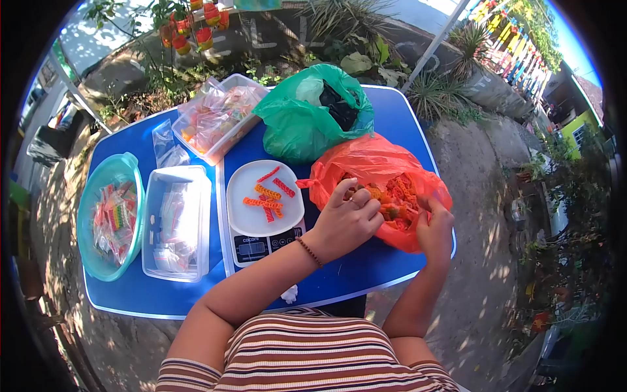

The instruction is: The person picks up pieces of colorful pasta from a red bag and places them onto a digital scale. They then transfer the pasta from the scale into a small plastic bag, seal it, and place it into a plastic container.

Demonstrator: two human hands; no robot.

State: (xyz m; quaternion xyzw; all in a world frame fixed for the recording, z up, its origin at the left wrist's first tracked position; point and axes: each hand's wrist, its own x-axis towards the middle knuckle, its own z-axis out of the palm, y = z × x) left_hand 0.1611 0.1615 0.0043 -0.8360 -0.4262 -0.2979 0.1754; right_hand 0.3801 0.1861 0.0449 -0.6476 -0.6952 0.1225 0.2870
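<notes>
An orange-red plastic bag (366, 157) stands open at the right of the table, with ridged red and orange pieces (400, 196) inside. My left hand (349, 215) is over the bag's near-left edge, fingers curled; what they hold, if anything, is hidden. At the bag's right rim, my right hand (434, 225) pinches the plastic. Left of the bag, a digital kitchen scale (251, 248) carries a white plate (245, 219). Several red and orange ridged strips (268, 191) lie on that plate, some crossing each other.
A green plastic bag (294, 124) stands behind the scale on the blue table (333, 268). Filled clear packets fill a plastic tub (215, 153) at the back. Further left are a white container (202, 215) of clear bags and a teal basin (137, 176) of filled packets.
</notes>
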